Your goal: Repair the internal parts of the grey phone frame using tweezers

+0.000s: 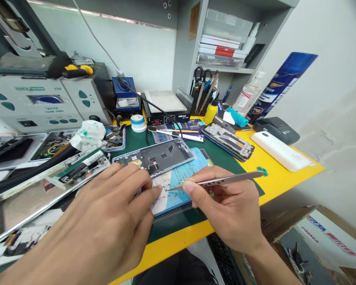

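My right hand (225, 206) grips metal tweezers (225, 180) between thumb and fingers. Their pointed tips reach left, to the white part of a blue-and-white pad (185, 174), where small dark specks lie. My left hand (115, 209) is curled at the pad's left side, its fingertips down by the white part. Whatever its fingers may hold is hidden by the hand. A grey phone frame (160, 156) lies across the back of the pad, its near left end partly covered by my left hand. Beneath the pad is a dark perforated plate (178, 206).
At left are a larger opened device frame (23, 209) and a rework station (38, 99). Behind stand a small hot plate (166, 103), a solder paste jar (138, 123) and a tool holder (202, 99). An opened phone (228, 140) and a white case (281, 150) lie at right.
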`<move>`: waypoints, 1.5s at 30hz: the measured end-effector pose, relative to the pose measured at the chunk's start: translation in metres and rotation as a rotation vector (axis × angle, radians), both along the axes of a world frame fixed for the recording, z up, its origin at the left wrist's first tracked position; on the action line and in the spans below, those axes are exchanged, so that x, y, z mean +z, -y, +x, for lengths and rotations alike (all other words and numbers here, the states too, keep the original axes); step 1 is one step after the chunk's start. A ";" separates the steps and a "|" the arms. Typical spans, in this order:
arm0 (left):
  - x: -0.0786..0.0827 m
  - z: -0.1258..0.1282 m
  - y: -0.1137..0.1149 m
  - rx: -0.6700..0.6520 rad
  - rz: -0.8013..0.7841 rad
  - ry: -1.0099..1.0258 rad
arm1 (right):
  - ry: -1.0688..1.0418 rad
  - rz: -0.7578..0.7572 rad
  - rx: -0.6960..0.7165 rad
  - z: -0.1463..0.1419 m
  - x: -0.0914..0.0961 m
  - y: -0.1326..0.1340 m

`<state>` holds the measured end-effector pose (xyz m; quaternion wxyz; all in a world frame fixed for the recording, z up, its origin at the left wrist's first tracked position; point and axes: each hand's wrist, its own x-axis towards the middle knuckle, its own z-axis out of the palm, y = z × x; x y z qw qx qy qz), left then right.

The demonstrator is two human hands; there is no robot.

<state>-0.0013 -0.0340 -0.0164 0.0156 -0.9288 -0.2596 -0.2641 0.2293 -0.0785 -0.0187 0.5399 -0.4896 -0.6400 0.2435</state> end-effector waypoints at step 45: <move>0.001 -0.001 0.002 0.054 -0.015 0.081 | -0.305 -0.084 -0.029 0.005 0.005 -0.003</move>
